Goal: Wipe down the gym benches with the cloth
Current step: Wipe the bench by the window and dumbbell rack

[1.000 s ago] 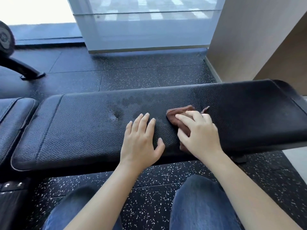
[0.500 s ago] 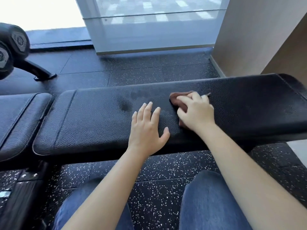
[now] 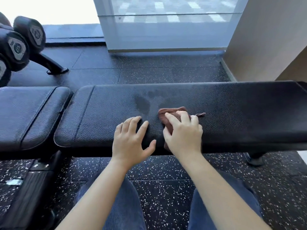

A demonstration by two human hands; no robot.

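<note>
Partly under rt hand [image 3: 183, 136] fingers [image 3: 172, 119] — cloth [image 3: 174, 110], pressed on bench [image 3: 240, 110].

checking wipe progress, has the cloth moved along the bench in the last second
Yes. The cloth under the right hand has slid left along the bench, ending closer to the dark patch on the pad.
</note>
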